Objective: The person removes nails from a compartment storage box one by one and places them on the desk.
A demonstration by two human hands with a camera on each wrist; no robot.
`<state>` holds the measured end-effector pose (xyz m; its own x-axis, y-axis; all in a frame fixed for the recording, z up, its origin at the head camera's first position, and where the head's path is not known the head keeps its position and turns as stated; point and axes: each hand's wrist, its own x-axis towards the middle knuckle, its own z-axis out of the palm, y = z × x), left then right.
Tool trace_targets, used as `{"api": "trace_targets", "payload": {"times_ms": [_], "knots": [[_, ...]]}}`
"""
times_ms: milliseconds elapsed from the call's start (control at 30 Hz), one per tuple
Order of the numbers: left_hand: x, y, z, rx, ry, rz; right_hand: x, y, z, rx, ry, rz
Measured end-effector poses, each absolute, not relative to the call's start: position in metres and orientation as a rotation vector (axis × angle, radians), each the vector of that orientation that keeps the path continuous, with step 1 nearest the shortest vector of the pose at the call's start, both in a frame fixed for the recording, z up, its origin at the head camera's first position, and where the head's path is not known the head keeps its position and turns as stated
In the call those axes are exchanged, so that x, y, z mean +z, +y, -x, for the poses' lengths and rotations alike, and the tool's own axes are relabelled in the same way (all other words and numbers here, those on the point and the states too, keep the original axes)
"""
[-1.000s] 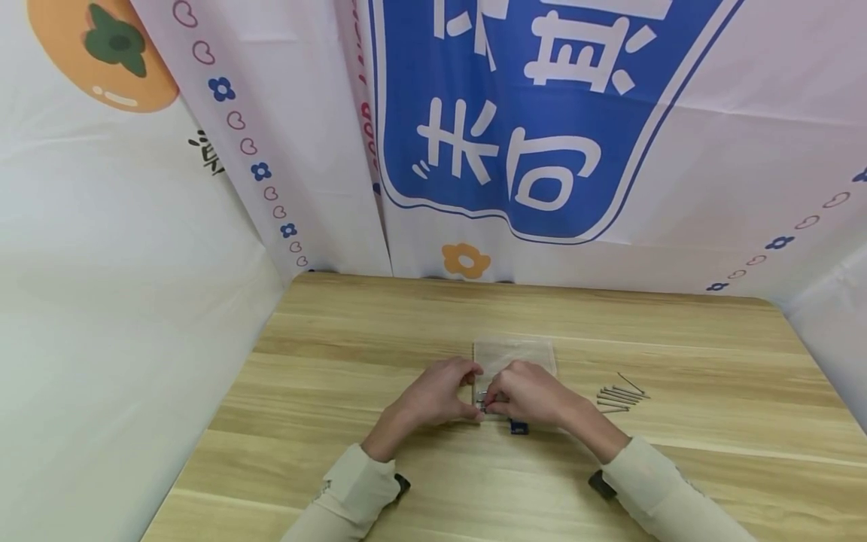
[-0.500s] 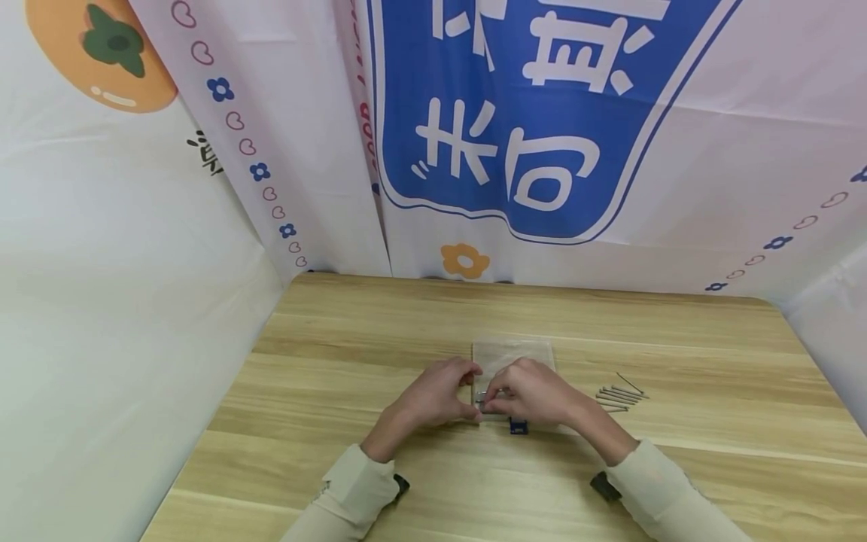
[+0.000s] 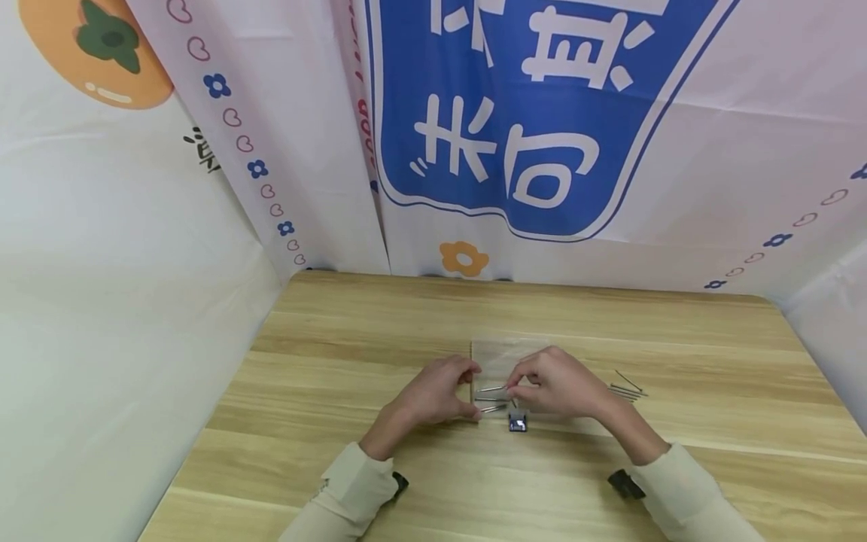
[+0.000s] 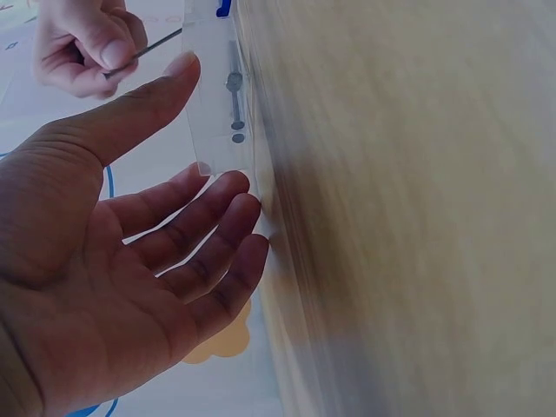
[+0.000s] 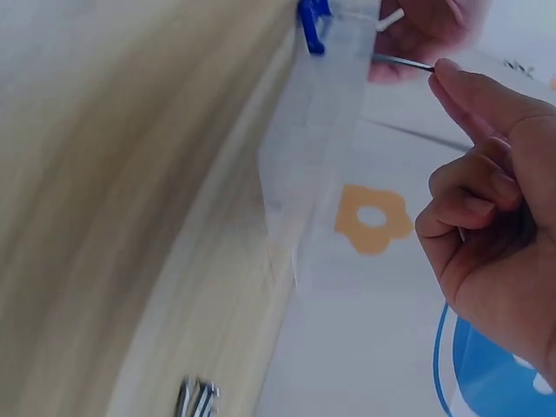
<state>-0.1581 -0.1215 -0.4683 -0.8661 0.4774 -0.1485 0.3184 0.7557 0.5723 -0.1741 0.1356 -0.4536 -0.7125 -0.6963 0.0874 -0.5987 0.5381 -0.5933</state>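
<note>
A clear, flat, rectangular plastic piece (image 3: 491,361) lies on the table, with a blue part (image 3: 518,421) at its near edge. Several nails (image 3: 493,409) lie side by side over its near left portion. My left hand (image 3: 443,391) straddles the left edge, thumb and fingers apart and touching its corners; in the left wrist view the fingers are relaxed, with nothing in the palm. Between thumb and index finger, my right hand (image 3: 558,382) pinches a thin nail (image 5: 404,62). Its other fingers are curled inward in the right wrist view.
More nails (image 3: 628,392) lie on the wooden table (image 3: 339,452) to the right, partly behind the right forearm. Printed white cloth (image 3: 433,252) stands along the table's back and sides.
My right hand has moved right and slightly away from the left hand, uncovering the nails on the clear piece. The left hand stays in place. The blue part shows more fully.
</note>
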Motion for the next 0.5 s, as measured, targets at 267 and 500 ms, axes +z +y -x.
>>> {"api": "trace_targets", "payload": {"times_ms": [267,500], "knots": [[-0.468,-0.122,0.158,0.792,2.666,-0.606,-0.445,0.16,0.173,-0.966,2.642,0.976],[-0.468,-0.121,0.157,0.795,2.665,-0.603,-0.444,0.18,0.167,-0.918,2.699,0.907]]}}
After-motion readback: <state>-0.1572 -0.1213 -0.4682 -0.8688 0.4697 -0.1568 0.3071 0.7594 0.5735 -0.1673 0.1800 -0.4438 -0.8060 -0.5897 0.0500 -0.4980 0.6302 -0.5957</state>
